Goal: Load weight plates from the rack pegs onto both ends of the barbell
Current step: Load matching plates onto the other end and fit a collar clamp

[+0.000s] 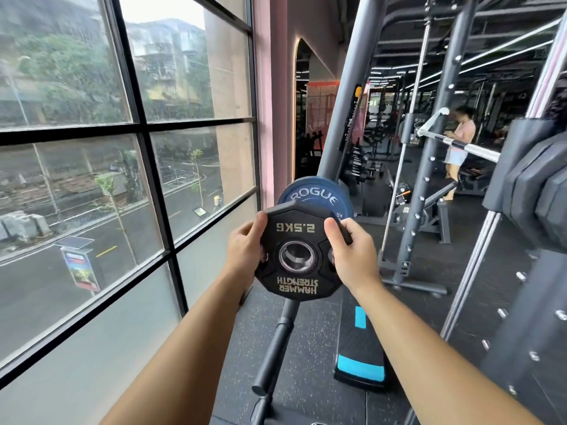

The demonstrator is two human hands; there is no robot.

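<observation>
A black 2.5 kg Hammer Strength plate (299, 280) is held upside down in front of me by both hands. My left hand (245, 250) grips its left edge, thumb on the face. My right hand (352, 256) grips its right edge the same way. Just behind it a blue Rogue plate (313, 194) sits on a peg of the slanted rack upright (340, 124). Whether the black plate's metal-ringed hole is on the peg I cannot tell. The silver barbell (466, 147) rests in the rack at the right, its near end bare.
A large window (122, 148) fills the left side. A black tube of the rack base (276, 342) runs along the rubber floor below the plate, beside a black and cyan step (359, 357). Stacked black plates (534, 185) hang at the right. A person (460, 148) stands far back.
</observation>
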